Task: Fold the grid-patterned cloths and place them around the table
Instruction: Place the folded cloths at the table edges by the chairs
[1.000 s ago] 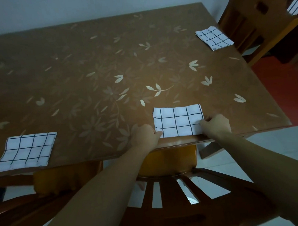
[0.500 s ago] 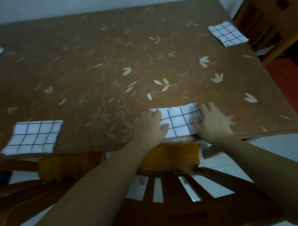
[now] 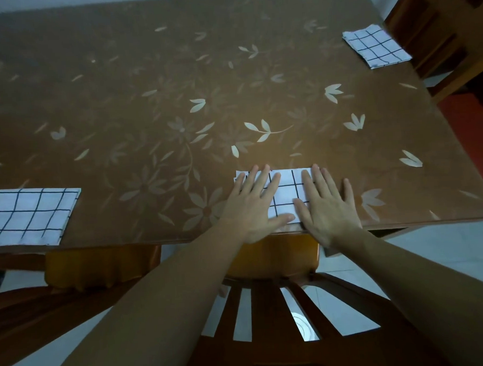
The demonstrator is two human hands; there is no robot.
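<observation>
Both hands have changed since a second ago: then they pinched the near corners of the cloth (image 3: 286, 192), now they lie flat on top of it. The cloth is folded to a small rectangle and rests at the near edge of the counter (image 3: 148, 104), a little right of the middle of that edge, with its near side almost at the rim. The left hand (image 3: 249, 207) covers the left part of the cloth. The right hand (image 3: 328, 206) covers the right part and reaches a little past it onto the bare counter. The grip of each hand is apart: fingers (image 3: 263, 179) straight and spread, palms down, pressing, with nothing clamped. The two thumbs point toward each other on the near part of the cloth and are very close.

A second cloth (image 3: 31, 215), also folded, lies at the near left corner of the counter, well apart from the hands. A third cloth (image 3: 375, 48) lies at the right edge, near the far right corner. A chair (image 3: 268, 306) stands at the near edge below the hands, a left chair (image 3: 100, 266) just beside it, and a right chair (image 3: 435, 22) at the right edge by the third cloth.
</observation>
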